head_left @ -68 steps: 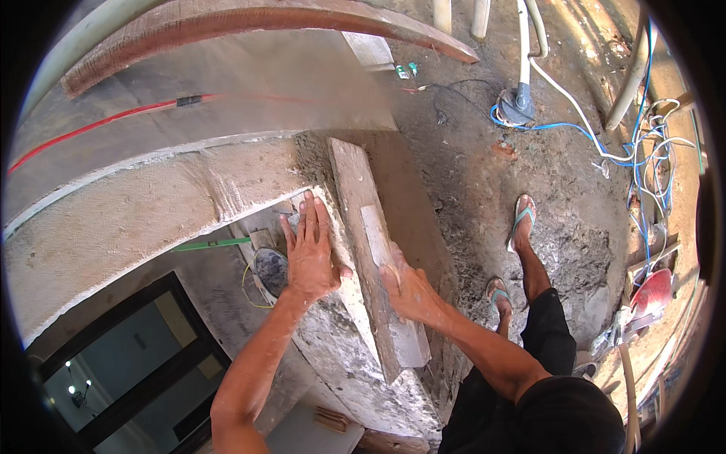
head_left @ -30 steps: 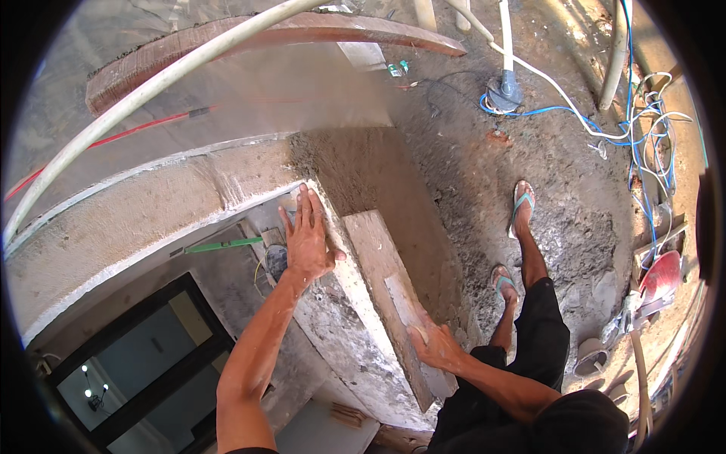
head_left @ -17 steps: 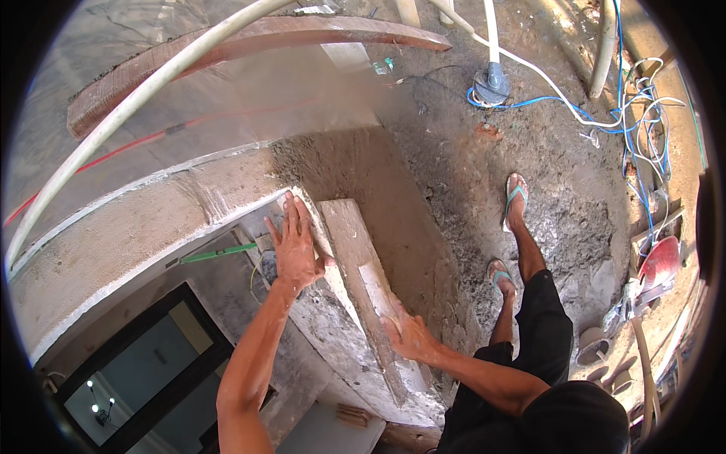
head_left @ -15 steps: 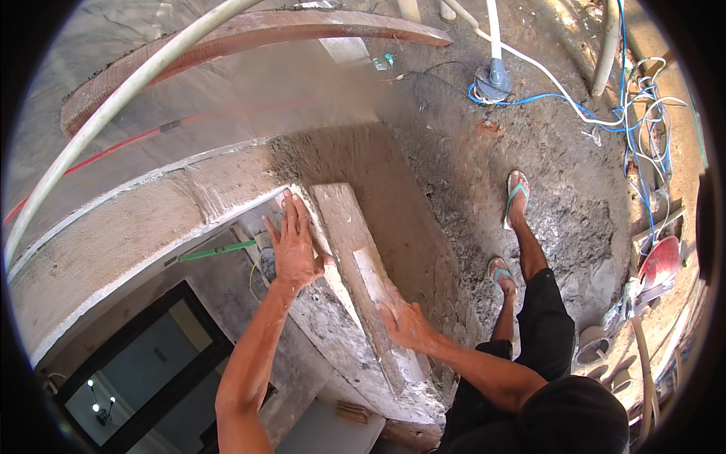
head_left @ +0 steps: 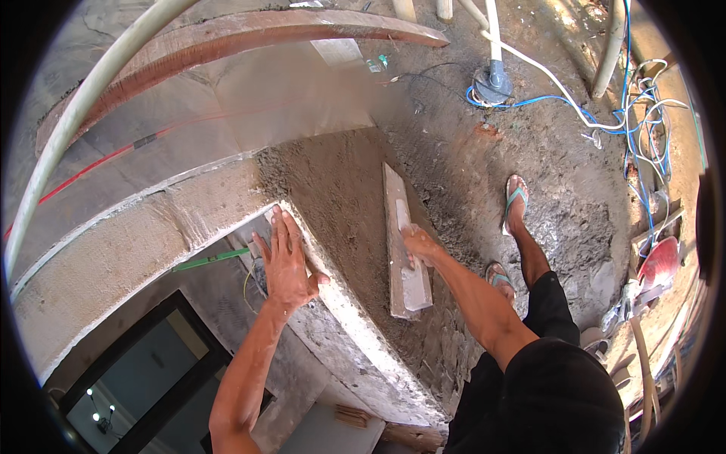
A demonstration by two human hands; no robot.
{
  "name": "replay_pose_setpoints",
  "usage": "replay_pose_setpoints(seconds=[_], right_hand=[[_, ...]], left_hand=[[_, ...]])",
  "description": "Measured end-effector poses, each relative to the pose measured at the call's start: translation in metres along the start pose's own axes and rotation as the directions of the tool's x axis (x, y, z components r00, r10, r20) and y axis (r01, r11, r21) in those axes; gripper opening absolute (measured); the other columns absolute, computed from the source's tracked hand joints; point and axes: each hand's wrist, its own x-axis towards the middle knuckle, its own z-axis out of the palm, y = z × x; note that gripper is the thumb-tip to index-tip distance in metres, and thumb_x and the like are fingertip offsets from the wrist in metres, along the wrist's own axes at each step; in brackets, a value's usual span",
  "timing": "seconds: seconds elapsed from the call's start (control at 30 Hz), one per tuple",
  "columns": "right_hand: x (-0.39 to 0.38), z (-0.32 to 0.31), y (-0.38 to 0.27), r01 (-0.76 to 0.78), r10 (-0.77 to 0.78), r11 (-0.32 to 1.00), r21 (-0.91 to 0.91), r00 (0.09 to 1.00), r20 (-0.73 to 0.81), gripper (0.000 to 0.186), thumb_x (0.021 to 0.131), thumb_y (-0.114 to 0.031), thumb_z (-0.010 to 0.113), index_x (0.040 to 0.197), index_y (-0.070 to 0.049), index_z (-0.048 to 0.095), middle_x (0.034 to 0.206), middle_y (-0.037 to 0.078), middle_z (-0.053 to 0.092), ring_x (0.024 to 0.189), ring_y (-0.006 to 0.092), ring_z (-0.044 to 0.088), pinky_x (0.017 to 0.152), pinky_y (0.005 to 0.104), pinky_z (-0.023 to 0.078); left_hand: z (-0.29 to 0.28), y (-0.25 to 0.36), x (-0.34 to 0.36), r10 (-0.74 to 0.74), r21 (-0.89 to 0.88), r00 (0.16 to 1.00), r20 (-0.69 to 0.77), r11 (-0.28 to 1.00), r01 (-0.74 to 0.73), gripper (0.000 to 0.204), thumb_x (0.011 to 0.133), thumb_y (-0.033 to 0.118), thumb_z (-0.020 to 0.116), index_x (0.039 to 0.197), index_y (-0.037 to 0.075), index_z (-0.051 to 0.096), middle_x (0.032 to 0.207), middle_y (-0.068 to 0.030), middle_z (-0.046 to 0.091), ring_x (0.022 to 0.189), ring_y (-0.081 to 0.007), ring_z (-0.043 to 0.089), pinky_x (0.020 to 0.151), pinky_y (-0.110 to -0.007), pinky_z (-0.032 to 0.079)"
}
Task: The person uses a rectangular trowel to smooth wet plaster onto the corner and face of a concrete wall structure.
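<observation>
My left hand (head_left: 286,265) lies flat with fingers apart at the inner corner of the masonry, against its whitish edge (head_left: 342,306). A thin green strip (head_left: 215,258) extends just left of that hand. My right hand (head_left: 420,246) grips a long, narrow plasterer's float (head_left: 398,218) by its handle; the fingers partly hide the handle. The float rests on or just over the brown wet mortar surface (head_left: 329,185), near that surface's right side. I cannot tell whether its whole face touches.
A pale pole (head_left: 83,106) crosses the upper left, before a reddish curved beam (head_left: 249,30). Tangled blue and white cables (head_left: 650,129) hang at the right. A grey round fitting (head_left: 493,85) sits at the top. A black-framed window (head_left: 144,371) is at lower left.
My right hand has moved the float from along the whitish edge up and to the right over the mortar, exposing that edge. My left hand has shifted slightly down and left.
</observation>
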Motion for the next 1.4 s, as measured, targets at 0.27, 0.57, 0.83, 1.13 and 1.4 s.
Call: replay_pose_setpoints(seconds=[0.27, 0.57, 0.83, 1.13, 1.4], right_hand=[[-0.047, -0.007, -0.045, 0.496, -0.512, 0.845, -0.199, 0.858, -0.035, 0.061, 0.105, -0.042, 0.046, 0.15, -0.001, 0.045, 0.105, 0.026, 0.07, 0.067, 0.029, 0.071, 0.068, 0.0454, 0.058], [0.08, -0.016, -0.076, 0.151, -0.154, 0.985, 0.086, 0.988, 0.03, 0.048, 0.107, -0.047, 0.044, 0.139, -0.012, 0.046, 0.073, 0.007, 0.051, 0.048, 0.0152, 0.047, 0.042, 0.0375, 0.047], [-0.076, -0.017, 0.028, -0.029, 0.028, 0.999, 0.018, 0.998, 0.048, 0.059, 0.106, -0.042, 0.045, 0.153, -0.007, 0.044, 0.107, 0.019, 0.07, 0.062, 0.0207, 0.064, 0.061, 0.0422, 0.054], [0.142, -0.017, -0.123, 0.333, -0.338, 0.938, 0.09, 0.94, 0.048, 0.056, 0.107, -0.049, 0.041, 0.147, -0.009, 0.046, 0.072, 0.005, 0.049, 0.05, 0.0148, 0.046, 0.045, 0.0372, 0.047], [0.042, -0.013, 0.04, -0.094, 0.082, 0.983, 0.16, 0.993, 0.083, 0.044, 0.105, -0.048, 0.044, 0.134, -0.016, 0.049, 0.078, 0.007, 0.05, 0.057, 0.0164, 0.048, 0.043, 0.0368, 0.046]], left_hand=[[-0.007, 0.01, -0.001, -0.072, 0.032, 0.994, 0.08, 0.997, 0.069, 0.148, 0.065, 0.082, 0.071, 0.163, 0.003, -0.007, 0.17, -0.0242, -0.004, 0.157, -0.0423, 0.009, 0.121, -0.069, 0.002], [-0.007, 0.016, 0.009, -0.026, 0.015, 0.999, 0.019, 1.0, 0.025, 0.143, 0.068, 0.094, 0.053, 0.163, 0.001, 0.0, 0.169, -0.0279, 0.003, 0.155, -0.0447, 0.016, 0.12, -0.072, 0.002], [-0.012, 0.0, -0.009, -0.04, 0.03, 0.999, 0.021, 0.999, 0.039, 0.146, 0.065, 0.086, 0.065, 0.163, -0.001, 0.0, 0.169, -0.0274, 0.002, 0.156, -0.0443, 0.014, 0.119, -0.074, 0.004], [-0.003, 0.014, 0.008, -0.033, 0.018, 0.999, 0.039, 0.999, 0.032, 0.15, 0.06, 0.092, 0.065, 0.165, 0.01, -0.004, 0.17, -0.024, -0.002, 0.157, -0.0429, 0.009, 0.121, -0.07, 0.003], [-0.007, 0.005, 0.0, -0.023, -0.017, 1.0, 0.003, 1.0, 0.023, 0.143, 0.067, 0.091, 0.057, 0.163, 0.004, -0.003, 0.169, -0.0266, 0.0, 0.155, -0.0447, 0.014, 0.121, -0.07, 0.001]])
